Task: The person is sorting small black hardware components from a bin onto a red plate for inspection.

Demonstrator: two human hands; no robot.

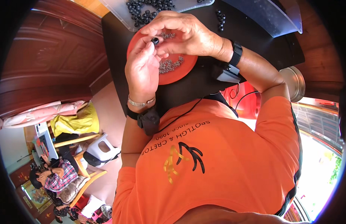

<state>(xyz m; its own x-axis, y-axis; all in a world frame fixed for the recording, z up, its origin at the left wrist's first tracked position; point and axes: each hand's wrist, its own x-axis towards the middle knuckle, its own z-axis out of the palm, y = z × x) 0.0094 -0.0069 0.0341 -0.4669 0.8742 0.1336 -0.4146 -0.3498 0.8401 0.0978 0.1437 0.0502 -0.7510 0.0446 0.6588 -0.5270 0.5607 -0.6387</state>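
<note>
A small black ring-like piece (155, 41) with a hole sits between the thumb and fingers of my left hand (142, 69). My right hand (186, 33) arches over from the right, its bent fingers meeting the left fingertips around that piece. Anything pinched in the right fingers is too small or hidden to make out. Below both hands lies a round orange-red plate (180, 77). Small grey metal-looking parts (171, 65) are heaped on it, with more near its far side, partly behind the right hand.
A clear plastic tray (118, 9) of black pieces (146, 11) stands at the far edge. Several loose black pieces (220, 19) lie on the dark table (206, 67). A bluish translucent bin (270, 18) is at far right. Away to the left, a person in plaid (62, 177) sits near a laptop (47, 145).
</note>
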